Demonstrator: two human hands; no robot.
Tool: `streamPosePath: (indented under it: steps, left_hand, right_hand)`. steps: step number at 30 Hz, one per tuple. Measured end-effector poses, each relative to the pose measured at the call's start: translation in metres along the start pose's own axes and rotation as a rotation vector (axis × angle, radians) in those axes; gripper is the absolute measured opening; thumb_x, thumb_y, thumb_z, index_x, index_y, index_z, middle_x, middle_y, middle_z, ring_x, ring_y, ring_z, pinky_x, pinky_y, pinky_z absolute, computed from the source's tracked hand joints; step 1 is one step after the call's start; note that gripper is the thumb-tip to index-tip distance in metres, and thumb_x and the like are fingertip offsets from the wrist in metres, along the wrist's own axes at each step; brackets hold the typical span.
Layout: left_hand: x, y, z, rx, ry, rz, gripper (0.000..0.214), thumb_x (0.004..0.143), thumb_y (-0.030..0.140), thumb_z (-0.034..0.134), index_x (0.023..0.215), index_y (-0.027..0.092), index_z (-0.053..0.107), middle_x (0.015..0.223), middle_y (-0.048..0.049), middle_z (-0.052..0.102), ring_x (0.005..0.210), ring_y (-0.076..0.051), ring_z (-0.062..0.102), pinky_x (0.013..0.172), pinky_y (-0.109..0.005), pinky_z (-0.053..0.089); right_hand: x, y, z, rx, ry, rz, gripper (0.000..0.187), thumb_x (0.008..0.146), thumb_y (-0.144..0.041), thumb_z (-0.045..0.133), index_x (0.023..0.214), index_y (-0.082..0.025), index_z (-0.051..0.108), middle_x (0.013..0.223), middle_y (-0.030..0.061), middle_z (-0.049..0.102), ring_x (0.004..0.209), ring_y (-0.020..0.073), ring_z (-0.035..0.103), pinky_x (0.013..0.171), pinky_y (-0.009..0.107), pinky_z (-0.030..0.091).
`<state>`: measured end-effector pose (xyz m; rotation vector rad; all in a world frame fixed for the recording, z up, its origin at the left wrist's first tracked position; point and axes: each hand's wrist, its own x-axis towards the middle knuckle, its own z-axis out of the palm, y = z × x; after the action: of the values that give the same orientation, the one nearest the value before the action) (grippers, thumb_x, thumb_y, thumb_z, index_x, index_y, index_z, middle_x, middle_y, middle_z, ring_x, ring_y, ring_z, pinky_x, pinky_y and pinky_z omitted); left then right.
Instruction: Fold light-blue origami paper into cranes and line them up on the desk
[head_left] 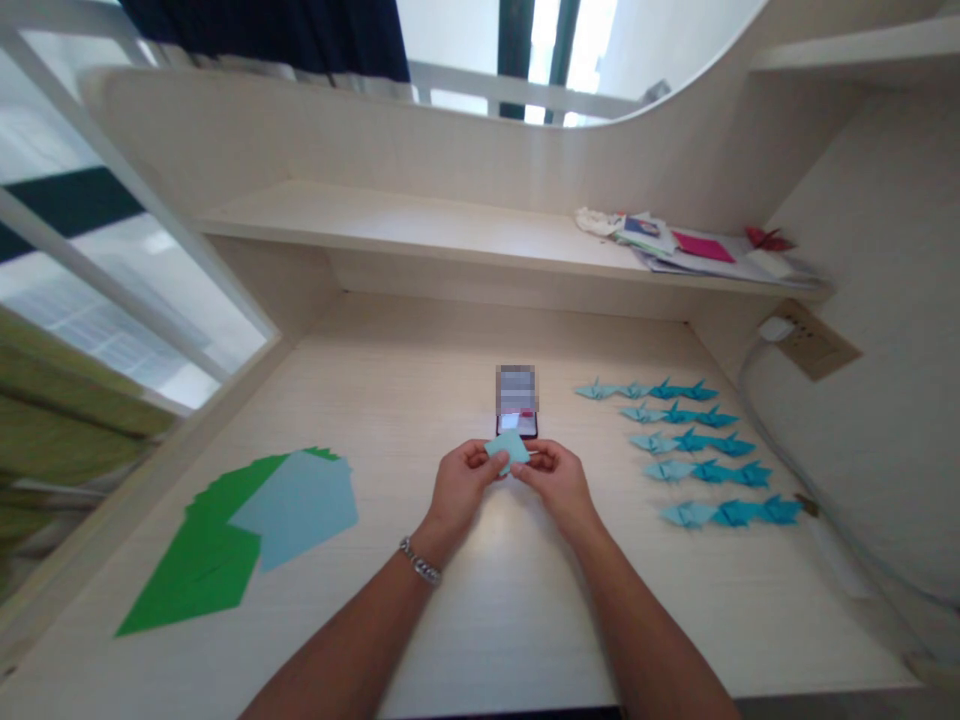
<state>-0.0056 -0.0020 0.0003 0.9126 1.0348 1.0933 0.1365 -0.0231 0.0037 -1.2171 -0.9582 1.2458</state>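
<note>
A small piece of folded light-blue paper [508, 450] is held up between both hands above the middle of the desk. My left hand [463, 482] pinches its left side, thumb on the near face. The right side is pinched by my right hand [556, 478], fingers curled behind. Just beyond the paper lies a phone [517, 400] with its screen lit; the screen's content is blurred. Off to the right, several blue folded-paper cranes [694, 442] lie in rows, pale at the left and deeper blue at the right.
Fanned green paper sheets [202, 540] and light-blue sheets [311, 505] lie on the desk [420, 370] at the left. A cable [795, 480] runs down the right wall from a socket [814, 340]. Papers [705, 250] sit on the shelf [420, 225] at the back.
</note>
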Motion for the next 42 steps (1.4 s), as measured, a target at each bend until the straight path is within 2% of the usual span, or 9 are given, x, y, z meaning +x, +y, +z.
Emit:
streamPosePath:
  steps: [6, 11, 17, 25, 32, 36, 39, 42]
  left_hand:
    - [-0.002, -0.001, 0.0, -0.015, -0.084, -0.001, 0.032, 0.06, 0.03, 0.077, 0.084, 0.013, 0.066, 0.08, -0.0065, 0.07, 0.069, -0.015, 0.062, 0.065, -0.026, 0.05]
    - [-0.004, 0.001, -0.001, 0.026, -0.132, 0.024, 0.031, 0.061, 0.028, 0.076, 0.086, 0.012, 0.067, 0.082, -0.007, 0.07, 0.071, -0.016, 0.062, 0.066, -0.027, 0.05]
    - [-0.005, 0.005, 0.0, 0.042, -0.163, 0.032, 0.029, 0.064, 0.027, 0.075, 0.087, 0.013, 0.067, 0.082, -0.0071, 0.069, 0.071, -0.016, 0.062, 0.067, -0.028, 0.05]
    - [-0.006, 0.002, 0.001, 0.011, -0.15, -0.027, 0.027, 0.061, 0.026, 0.076, 0.082, 0.012, 0.067, 0.077, -0.0058, 0.068, 0.067, -0.015, 0.061, 0.063, -0.027, 0.05]
    - [-0.004, 0.001, 0.002, 0.064, -0.111, -0.04, 0.028, 0.061, 0.026, 0.075, 0.084, 0.011, 0.067, 0.077, -0.0069, 0.069, 0.067, -0.016, 0.062, 0.064, -0.028, 0.051]
    - [-0.004, 0.002, 0.003, 0.126, -0.066, -0.015, 0.028, 0.06, 0.025, 0.076, 0.083, 0.011, 0.066, 0.077, -0.0073, 0.069, 0.067, -0.017, 0.062, 0.064, -0.029, 0.051]
    - [-0.004, 0.001, 0.003, 0.126, -0.079, -0.015, 0.028, 0.061, 0.026, 0.075, 0.083, 0.01, 0.066, 0.078, -0.0082, 0.069, 0.068, -0.018, 0.063, 0.064, -0.029, 0.051]
    - [-0.003, -0.001, 0.001, 0.123, -0.081, -0.011, 0.03, 0.06, 0.027, 0.076, 0.083, 0.01, 0.066, 0.079, -0.0086, 0.069, 0.069, -0.018, 0.063, 0.064, -0.03, 0.051]
  right_hand:
    - [0.0, -0.005, -0.001, -0.02, 0.071, -0.046, 0.035, 0.058, -0.031, 0.077, 0.088, -0.014, 0.068, 0.077, 0.0072, 0.071, 0.069, 0.0187, 0.066, 0.069, 0.033, 0.053]
    - [-0.001, -0.007, -0.003, 0.004, 0.029, -0.043, 0.035, 0.058, -0.031, 0.077, 0.089, -0.015, 0.07, 0.081, 0.0081, 0.072, 0.072, 0.0194, 0.066, 0.072, 0.034, 0.052]
    - [-0.001, -0.006, -0.004, 0.09, -0.033, 0.02, 0.031, 0.058, -0.028, 0.077, 0.086, -0.015, 0.071, 0.078, 0.0056, 0.071, 0.069, 0.0166, 0.063, 0.068, 0.03, 0.05]
    - [0.0, -0.002, -0.006, 0.151, 0.049, 0.128, 0.024, 0.056, -0.028, 0.079, 0.073, -0.014, 0.068, 0.062, 0.001, 0.066, 0.055, 0.0117, 0.058, 0.056, 0.024, 0.045]
    - [0.001, 0.002, -0.002, 0.109, 0.066, 0.079, 0.024, 0.064, -0.036, 0.073, 0.072, -0.014, 0.066, 0.058, -0.0001, 0.062, 0.054, 0.0107, 0.055, 0.056, 0.023, 0.043]
    - [0.003, 0.007, -0.003, 0.022, 0.026, 0.088, 0.026, 0.066, -0.038, 0.071, 0.074, -0.014, 0.065, 0.061, 0.0011, 0.063, 0.054, 0.0118, 0.055, 0.054, 0.024, 0.043]
    - [0.004, 0.01, -0.003, -0.099, 0.038, 0.025, 0.025, 0.067, -0.038, 0.07, 0.067, -0.014, 0.062, 0.057, 0.0005, 0.061, 0.052, 0.0113, 0.053, 0.054, 0.024, 0.042]
    - [0.004, 0.01, -0.001, -0.101, 0.066, -0.002, 0.026, 0.068, -0.039, 0.069, 0.067, -0.015, 0.062, 0.057, 0.0002, 0.061, 0.052, 0.0116, 0.053, 0.055, 0.024, 0.042]
